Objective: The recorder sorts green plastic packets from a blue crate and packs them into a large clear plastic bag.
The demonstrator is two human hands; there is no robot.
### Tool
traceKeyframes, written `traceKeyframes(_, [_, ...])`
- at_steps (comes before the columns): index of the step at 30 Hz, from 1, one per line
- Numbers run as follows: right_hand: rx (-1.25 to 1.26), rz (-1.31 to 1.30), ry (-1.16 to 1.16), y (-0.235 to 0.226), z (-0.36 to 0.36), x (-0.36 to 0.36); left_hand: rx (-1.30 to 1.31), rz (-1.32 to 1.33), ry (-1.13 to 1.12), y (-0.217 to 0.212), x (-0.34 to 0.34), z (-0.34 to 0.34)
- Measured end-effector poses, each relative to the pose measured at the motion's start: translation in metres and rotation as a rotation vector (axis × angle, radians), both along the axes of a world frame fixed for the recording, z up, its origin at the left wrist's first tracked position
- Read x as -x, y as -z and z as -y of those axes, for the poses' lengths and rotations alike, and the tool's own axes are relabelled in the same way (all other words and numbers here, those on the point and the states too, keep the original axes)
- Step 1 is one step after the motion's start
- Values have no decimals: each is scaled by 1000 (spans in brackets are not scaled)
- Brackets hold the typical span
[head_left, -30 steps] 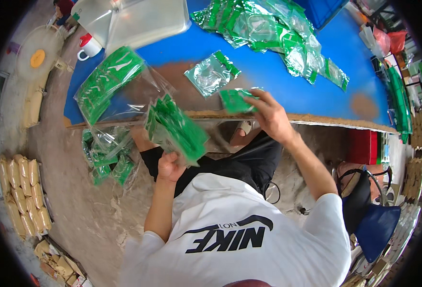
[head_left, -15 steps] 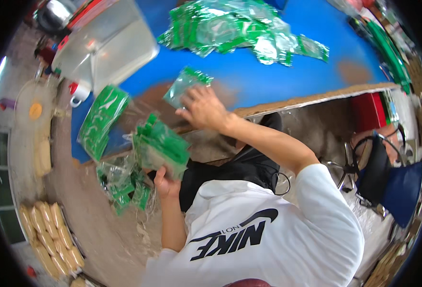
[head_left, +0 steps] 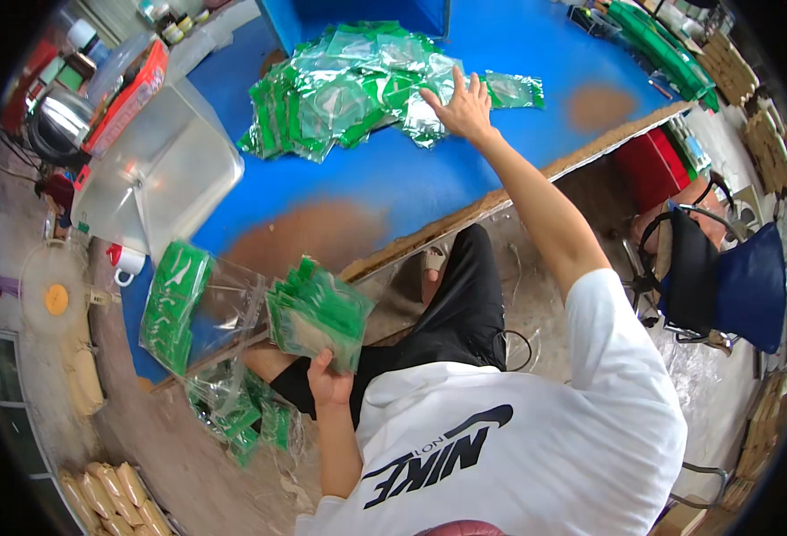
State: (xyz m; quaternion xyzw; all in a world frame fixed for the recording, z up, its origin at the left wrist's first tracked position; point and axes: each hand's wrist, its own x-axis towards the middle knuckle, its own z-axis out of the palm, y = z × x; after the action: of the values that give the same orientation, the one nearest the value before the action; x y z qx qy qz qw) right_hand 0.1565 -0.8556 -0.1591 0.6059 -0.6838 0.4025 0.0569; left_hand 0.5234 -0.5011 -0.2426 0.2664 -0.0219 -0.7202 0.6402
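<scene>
My left hand (head_left: 329, 384) grips a stack of green and clear plastic packets (head_left: 322, 313) by its lower edge, thumb on top, over my lap. Stretched across the table, my right hand (head_left: 463, 105) has its fingers spread at the right side of a big heap of similar green packets (head_left: 340, 94). Nothing shows in its grasp. Left of the held stack, a clear bag with green packets (head_left: 177, 308) lies on the table's corner. More packets in clear plastic (head_left: 241, 406) hang or lie just below that edge.
The blue table (head_left: 277, 192) has a worn brown front edge. On it stand a translucent plastic bin (head_left: 170, 170), a red and white mug (head_left: 127, 263) and a blue box (head_left: 366, 18). A dark blue bag (head_left: 750, 277) is at the right. Filled bags (head_left: 112, 496) sit lower left.
My right hand has moved from the table's front edge to the far heap, and the packet under it is gone from there. The left hand still holds its stack. The view has shifted.
</scene>
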Motion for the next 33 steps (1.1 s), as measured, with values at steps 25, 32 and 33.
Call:
traceKeyframes(25, [-204,104,-1095,-27,-114,-138,51,207,-32,-26,25,16])
traceKeyframes(32, [-129,-579,-937,-11,-97,-182,171,-21,-57,-14,1,-9])
traceKeyframes(33, [-190,-463,-986,-23,-109,-182,160,-28,-68,-8,-3,-10])
